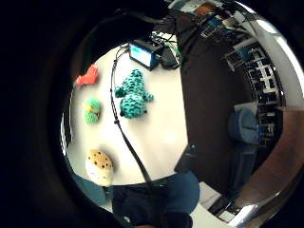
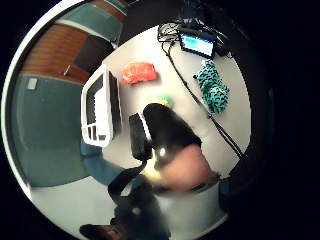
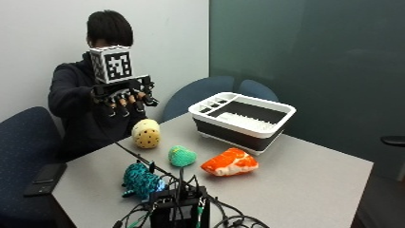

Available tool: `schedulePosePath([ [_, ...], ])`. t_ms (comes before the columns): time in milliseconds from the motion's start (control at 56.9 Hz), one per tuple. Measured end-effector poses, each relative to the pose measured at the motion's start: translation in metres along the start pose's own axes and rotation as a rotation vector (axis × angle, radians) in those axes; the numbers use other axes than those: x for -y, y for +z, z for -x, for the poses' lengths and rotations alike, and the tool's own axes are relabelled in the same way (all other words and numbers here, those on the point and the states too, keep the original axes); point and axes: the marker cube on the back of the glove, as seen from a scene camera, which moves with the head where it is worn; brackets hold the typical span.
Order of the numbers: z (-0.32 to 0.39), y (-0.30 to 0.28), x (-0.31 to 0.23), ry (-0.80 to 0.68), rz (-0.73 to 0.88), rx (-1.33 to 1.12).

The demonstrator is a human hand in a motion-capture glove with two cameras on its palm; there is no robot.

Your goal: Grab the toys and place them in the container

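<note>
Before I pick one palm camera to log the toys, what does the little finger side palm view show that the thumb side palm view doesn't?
Only the little finger side view shows the yellow spotted toy near the table edge, plus the whole green toy. Only the thumb side view shows the white and black container; there the gloved right hand covers most of the green toy. Both show the white table, the orange toy, the teal toy, the lit device and a black cable.

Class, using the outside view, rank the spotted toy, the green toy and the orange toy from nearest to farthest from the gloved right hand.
1. Spotted toy, just below the raised right hand.
2. Green toy, mid-table.
3. Orange toy, in front of the container.
</note>
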Motion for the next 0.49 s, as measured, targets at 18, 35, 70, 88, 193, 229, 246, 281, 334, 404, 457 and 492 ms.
schedulePosePath([
  [18,0.0,0.0,0.0,0.002,0.0,0.0],
  [35,0.0,0.001,0.0,0.005,0.0,0.001],
  [70,-0.001,0.002,0.001,0.016,-0.004,0.003],
  [88,-0.001,0.003,0.001,0.022,-0.01,0.003],
  [193,-0.004,0.007,0.006,0.05,-0.047,0.015],
  [229,-0.005,0.009,0.009,0.059,-0.06,0.017],
  [246,-0.006,0.01,0.01,0.062,-0.07,0.017],
  [281,-0.008,0.012,0.014,0.068,-0.085,0.013],
  [334,-0.012,0.018,0.021,0.075,-0.095,0.004],
  [404,-0.019,0.032,0.031,0.09,-0.093,-0.019],
  [457,-0.024,0.047,0.039,0.116,-0.073,-0.038],
  [492,-0.027,0.057,0.042,0.142,-0.05,-0.052],
])
